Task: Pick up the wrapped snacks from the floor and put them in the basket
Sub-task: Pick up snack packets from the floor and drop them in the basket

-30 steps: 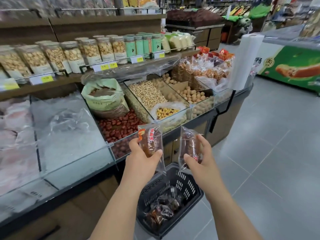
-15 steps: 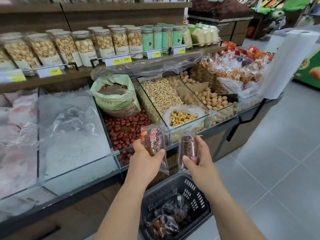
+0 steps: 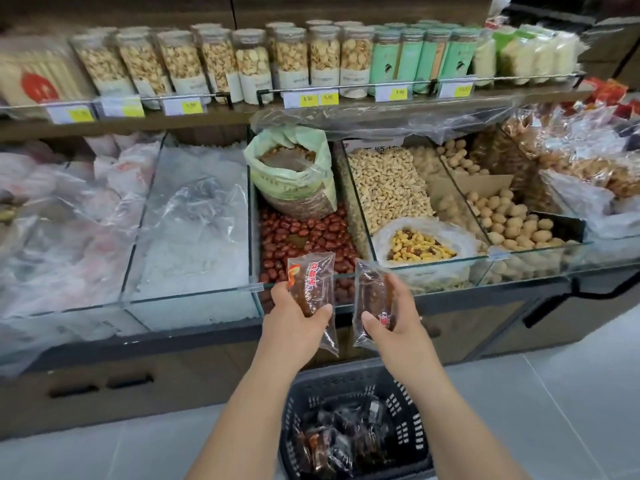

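Right now you face a long glass-fronted display counter [image 3: 194, 299] of bulk nuts and dried fruit, with a shelf of jars [image 3: 221, 60] above it. Below your arms, on the grey floor, sits the dark plastic basket [image 3: 405, 407], already holding a heap of dark wrapped snacks [image 3: 332, 441].

Your left hand [image 3: 294, 323] pinches one clear-wrapped snack [image 3: 311, 285] between thumb and fingers, held upright in front of the bin of red dates [image 3: 304, 237]. Your right hand [image 3: 394, 317] grips a second snack packet [image 3: 372, 299] the same way, just beside the first and not touching it.

Both packets are lifted well above the basket, so you look to be mid-transfer, with the drop not yet made. The next move likely calls for lowering both hands over the basket's opening before you loosen your fingers, as the slick wrappers could slide off the piled contents.

Red print marks both wrappers, too blurred to read. Yellow price tags [image 3: 308, 98] on the shelf rail show figures resembling 8.50 and 5.90.
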Demonstrator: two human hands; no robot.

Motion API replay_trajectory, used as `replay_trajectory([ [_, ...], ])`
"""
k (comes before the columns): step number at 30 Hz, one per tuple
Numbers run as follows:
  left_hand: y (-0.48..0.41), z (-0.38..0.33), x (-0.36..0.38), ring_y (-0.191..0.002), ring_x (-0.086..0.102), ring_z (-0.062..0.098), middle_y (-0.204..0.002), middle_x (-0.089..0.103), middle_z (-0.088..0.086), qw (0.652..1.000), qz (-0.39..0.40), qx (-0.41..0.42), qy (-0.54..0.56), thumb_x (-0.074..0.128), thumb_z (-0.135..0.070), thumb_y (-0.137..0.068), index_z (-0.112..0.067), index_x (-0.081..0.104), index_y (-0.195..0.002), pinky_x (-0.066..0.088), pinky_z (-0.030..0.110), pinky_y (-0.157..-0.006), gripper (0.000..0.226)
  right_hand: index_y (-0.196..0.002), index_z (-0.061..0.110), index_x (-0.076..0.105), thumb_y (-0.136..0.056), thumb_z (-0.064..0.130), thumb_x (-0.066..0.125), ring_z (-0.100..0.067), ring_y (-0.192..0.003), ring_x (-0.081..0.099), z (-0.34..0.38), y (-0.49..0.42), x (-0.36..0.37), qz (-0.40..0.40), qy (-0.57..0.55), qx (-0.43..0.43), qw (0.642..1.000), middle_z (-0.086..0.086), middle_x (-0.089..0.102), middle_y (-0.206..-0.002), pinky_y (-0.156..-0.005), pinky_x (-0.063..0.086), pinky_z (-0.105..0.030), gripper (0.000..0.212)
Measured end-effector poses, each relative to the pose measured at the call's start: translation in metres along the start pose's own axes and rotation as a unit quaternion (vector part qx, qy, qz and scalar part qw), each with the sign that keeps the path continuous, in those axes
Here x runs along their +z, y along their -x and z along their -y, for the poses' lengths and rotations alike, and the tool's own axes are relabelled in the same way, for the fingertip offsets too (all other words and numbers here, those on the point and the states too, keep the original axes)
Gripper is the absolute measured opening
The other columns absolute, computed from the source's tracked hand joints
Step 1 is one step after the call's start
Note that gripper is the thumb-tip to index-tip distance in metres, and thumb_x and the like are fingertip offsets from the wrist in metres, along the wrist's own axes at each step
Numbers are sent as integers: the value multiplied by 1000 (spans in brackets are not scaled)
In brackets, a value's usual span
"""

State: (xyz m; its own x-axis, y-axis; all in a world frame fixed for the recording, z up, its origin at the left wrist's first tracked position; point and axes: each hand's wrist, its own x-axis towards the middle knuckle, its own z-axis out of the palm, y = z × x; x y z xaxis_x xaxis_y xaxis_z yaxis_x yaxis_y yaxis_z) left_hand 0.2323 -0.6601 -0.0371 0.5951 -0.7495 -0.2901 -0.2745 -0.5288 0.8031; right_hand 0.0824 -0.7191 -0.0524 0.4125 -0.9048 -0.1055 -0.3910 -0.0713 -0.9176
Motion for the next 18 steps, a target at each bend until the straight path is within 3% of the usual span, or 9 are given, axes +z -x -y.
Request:
replay_trajectory([
  [7,7,-2,29,-108,57,22,-113,56,-2,997,-56,-47,16,63,-39,-86,-18,20,-141,45,38,-95,73,-147,41,11,-95,29,54,-4,-141,19,-23,-18,-18,83,1,-6,997,18,18,-153,-110,22,-25,69],
  [12,8,11,55,-122,49,25,-128,54,2,992,-80,-91,26,63,-41,-86,-21,17,-143,42,43,-101,75,-146,45,11,-94,31,54,-1,-138,20,-47,-26,-20,131,2,1,991,21,20,-149,-106,23,-23,69],
  [18,8,42,76,-118,50,25,-115,55,-2,987,-88,-127,34,65,-34,-86,-15,22,-140,43,36,-94,71,-147,41,15,-93,29,57,3,-130,27,-77,-25,-5,159,11,25,987,21,26,-145,-105,27,-21,69],
])
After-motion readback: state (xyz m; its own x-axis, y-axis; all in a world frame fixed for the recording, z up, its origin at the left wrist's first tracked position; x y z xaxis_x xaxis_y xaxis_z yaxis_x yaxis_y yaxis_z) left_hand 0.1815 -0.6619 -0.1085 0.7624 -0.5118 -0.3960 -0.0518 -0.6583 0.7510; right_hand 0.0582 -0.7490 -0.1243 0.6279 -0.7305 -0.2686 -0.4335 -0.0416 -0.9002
